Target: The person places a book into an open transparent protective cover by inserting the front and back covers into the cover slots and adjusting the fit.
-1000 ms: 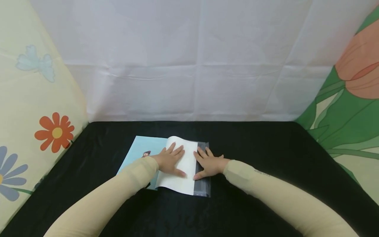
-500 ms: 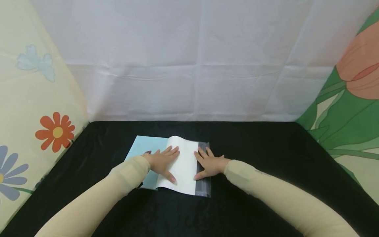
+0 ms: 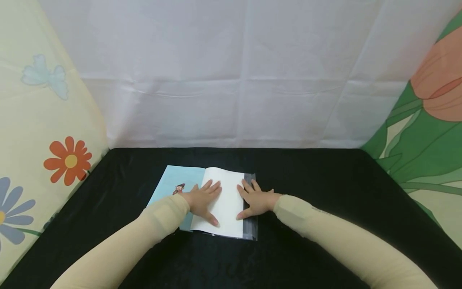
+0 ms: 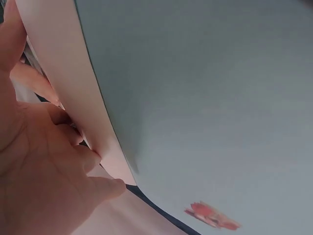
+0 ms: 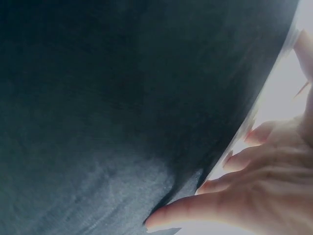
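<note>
An open booklet lies on the black cloth, with a light blue side (image 3: 184,176) at the left bearing a small printed figure (image 3: 178,188). Its white page (image 3: 227,200) lies at the right, nearly flat. Beyond that page's right edge a strip of clear plastic cover (image 3: 250,230) shows. My left hand (image 3: 202,202) rests on the white page near the fold, fingers spread. My right hand (image 3: 256,201) presses on the clear strip, fingertips at the page edge. In the left wrist view the blue side (image 4: 205,98) fills most of the picture beside my palm.
Black cloth (image 3: 310,172) covers the table around the booklet. A white curtain (image 3: 231,80) hangs behind it. Flower-printed cloths stand at the left (image 3: 21,120) and right (image 3: 426,152).
The white page has flattened, and its right edge has shifted slightly right. My left hand slid left across the page, then came back a little to the right. The right hand has stayed put.
</note>
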The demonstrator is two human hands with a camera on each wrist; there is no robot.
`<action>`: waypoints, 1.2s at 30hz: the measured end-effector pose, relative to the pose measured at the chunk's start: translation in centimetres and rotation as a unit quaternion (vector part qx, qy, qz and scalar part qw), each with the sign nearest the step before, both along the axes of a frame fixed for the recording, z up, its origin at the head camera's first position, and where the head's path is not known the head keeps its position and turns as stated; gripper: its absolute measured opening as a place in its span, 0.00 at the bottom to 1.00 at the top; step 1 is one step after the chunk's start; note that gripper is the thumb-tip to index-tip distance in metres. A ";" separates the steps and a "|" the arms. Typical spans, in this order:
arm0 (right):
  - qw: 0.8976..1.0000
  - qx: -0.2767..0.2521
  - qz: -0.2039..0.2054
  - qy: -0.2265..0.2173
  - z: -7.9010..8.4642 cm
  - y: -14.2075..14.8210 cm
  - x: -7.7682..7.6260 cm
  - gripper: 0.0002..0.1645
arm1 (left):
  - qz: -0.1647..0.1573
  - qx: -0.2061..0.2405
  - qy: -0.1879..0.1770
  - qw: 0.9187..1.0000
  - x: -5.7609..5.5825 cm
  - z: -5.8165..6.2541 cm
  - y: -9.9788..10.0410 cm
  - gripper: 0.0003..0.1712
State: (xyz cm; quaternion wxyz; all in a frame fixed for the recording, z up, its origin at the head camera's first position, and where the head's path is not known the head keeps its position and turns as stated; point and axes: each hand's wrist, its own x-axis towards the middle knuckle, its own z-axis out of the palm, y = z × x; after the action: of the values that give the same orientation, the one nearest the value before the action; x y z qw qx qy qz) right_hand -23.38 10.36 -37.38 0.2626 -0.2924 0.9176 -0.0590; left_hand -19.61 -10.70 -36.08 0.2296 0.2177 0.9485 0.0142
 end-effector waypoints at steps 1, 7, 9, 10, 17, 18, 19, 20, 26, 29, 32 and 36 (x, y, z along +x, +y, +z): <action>1.000 -0.001 0.000 0.000 0.0 0.0 0.0 0.60 | 0.002 -0.001 0.002 1.000 0.0 0.0 0.1 0.60; 1.000 -0.005 0.000 -0.001 0.2 0.1 0.0 0.60 | 0.009 -0.012 0.007 1.000 0.1 -0.3 0.5 0.61; 1.000 -0.005 0.000 0.000 0.3 0.1 0.1 0.60 | 0.012 -0.016 0.008 1.000 0.0 -0.5 0.6 0.61; 1.000 -0.005 0.000 0.001 0.3 0.1 0.1 0.60 | 0.013 -0.018 0.007 1.000 -0.1 -0.5 0.7 0.61; 1.000 -0.004 0.000 0.002 0.5 0.0 0.1 0.60 | 0.021 -0.020 0.005 1.000 -0.1 -0.5 0.8 0.61; 1.000 -0.005 0.000 0.001 0.5 0.0 0.1 0.60 | 0.021 -0.019 0.005 1.000 -0.1 -0.5 0.8 0.61; 1.000 -0.007 0.000 0.000 0.5 0.0 0.1 0.60 | 0.021 -0.019 0.006 1.000 -0.1 -0.6 0.7 0.61; 1.000 -0.008 0.000 -0.001 0.4 0.1 0.0 0.60 | 0.019 -0.019 0.007 1.000 -0.1 -0.6 0.7 0.61; 0.997 -0.073 -0.025 -0.010 -0.2 0.7 -0.4 0.59 | 0.009 -0.005 0.018 1.000 -0.1 -0.7 0.5 0.61; 0.984 -0.167 -0.058 0.009 -0.6 1.1 -0.6 0.54 | 0.008 0.009 0.027 1.000 0.1 -0.8 0.3 0.61; 0.961 -0.248 -0.109 0.049 -1.0 1.5 -0.6 0.46 | 0.013 0.024 0.033 0.999 0.3 -0.8 0.0 0.62; 0.933 -0.298 -0.192 0.058 -0.9 2.1 -0.8 0.38 | 0.016 0.043 0.043 0.998 0.5 -0.9 -0.5 0.61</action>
State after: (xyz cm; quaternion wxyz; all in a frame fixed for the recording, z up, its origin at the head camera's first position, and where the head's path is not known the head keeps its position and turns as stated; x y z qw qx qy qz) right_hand -24.16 12.46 -38.25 0.0932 -0.1788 0.9101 -0.3620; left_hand -19.11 -11.15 -36.95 0.1784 0.2126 0.9595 0.0488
